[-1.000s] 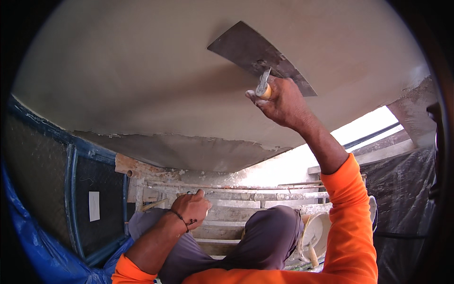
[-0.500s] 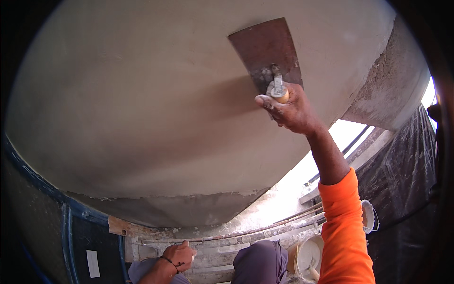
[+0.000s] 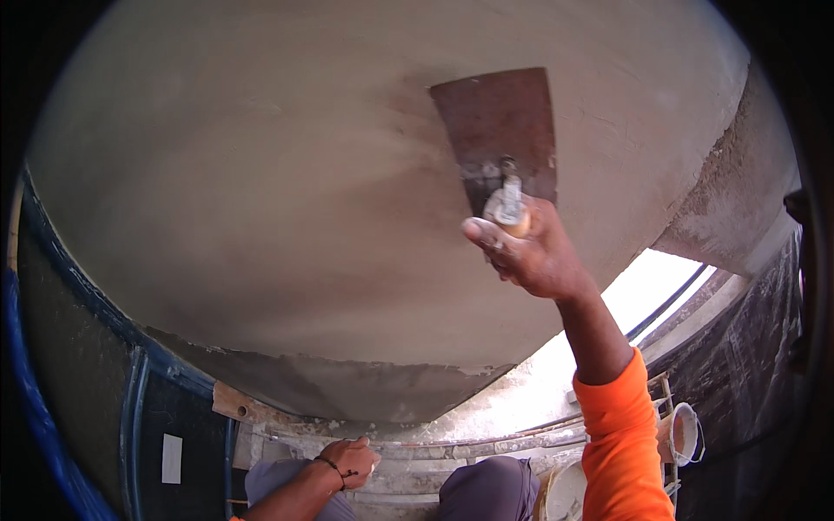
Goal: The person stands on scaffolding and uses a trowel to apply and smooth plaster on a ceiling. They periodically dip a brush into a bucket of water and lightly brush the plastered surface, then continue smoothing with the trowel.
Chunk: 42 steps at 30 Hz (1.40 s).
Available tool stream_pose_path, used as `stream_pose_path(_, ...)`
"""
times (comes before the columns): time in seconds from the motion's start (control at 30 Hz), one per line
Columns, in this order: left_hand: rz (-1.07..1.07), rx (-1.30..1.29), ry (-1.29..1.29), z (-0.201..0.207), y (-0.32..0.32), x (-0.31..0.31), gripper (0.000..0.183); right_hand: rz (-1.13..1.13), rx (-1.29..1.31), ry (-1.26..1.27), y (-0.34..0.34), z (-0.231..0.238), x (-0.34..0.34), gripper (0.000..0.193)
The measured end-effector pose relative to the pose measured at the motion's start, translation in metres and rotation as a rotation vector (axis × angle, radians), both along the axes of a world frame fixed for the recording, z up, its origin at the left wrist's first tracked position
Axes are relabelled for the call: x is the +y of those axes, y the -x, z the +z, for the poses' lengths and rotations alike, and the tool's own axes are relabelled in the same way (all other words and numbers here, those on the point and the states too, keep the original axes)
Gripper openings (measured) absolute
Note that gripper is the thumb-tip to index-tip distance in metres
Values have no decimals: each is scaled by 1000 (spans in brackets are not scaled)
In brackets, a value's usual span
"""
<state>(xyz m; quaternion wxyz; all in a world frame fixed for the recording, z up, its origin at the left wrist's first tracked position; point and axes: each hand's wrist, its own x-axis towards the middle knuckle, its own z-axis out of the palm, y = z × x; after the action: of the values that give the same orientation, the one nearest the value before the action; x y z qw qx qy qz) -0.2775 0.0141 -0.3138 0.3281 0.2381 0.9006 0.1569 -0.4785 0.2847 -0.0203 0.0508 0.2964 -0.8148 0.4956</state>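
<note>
My right hand (image 3: 546,252) is raised and wrapped round the pale handle of a plastering trowel (image 3: 499,122). The trowel's wide, dark reddish-brown blade lies at or very close to the grey plastered surface (image 3: 243,200) overhead; I cannot tell if its whole face touches. White plaster smears my thumb and the trowel's shank. Low down, my left hand (image 3: 350,460) hangs beside my knee, fingers curled; what they hold, if anything, is hidden. A dark cord circles that wrist.
A rougher, darker strip (image 3: 347,382) borders the smooth plaster below. Plaster-spattered boards (image 3: 400,478) lie under my knees. To the right are a pale bucket (image 3: 565,491), a smaller bucket with a wire handle (image 3: 685,432) and dark plastic sheeting (image 3: 738,356). A blue frame (image 3: 178,375) runs along the left.
My right hand and the trowel now sit lower in the picture, the blade turned slightly more upright. The whole view has shifted too. My left hand appears slightly farther right, still curled.
</note>
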Motion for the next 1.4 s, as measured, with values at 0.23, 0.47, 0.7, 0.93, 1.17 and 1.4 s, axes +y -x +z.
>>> stream_pose_path(0.23, 41, 14, -65, 9, -7, -3, 20, -101, -28, -7, 28, 15, -46, 47)
stream_pose_path(0.47, -42, 40, -48, 8, -11, -23, 23, -358, 65, 265, -21, -24, 15, 41)
stream_pose_path(0.7, -42, 79, -118, -9, -18, -28, 24, -449, -57, -150, -78, -110, -10, 30)
stream_pose_path(0.93, -54, -20, -49, 10, -15, -33, 22, -451, 234, -307, -66, -92, -42, 35)
stream_pose_path(1.17, -116, 34, -115, 17, -5, -33, 25, -751, 552, 248, -35, -109, -103, 31)
stream_pose_path(1.4, -145, -35, -44, 9, -15, -50, 37, -940, 431, 755, 31, -118, -59, 26)
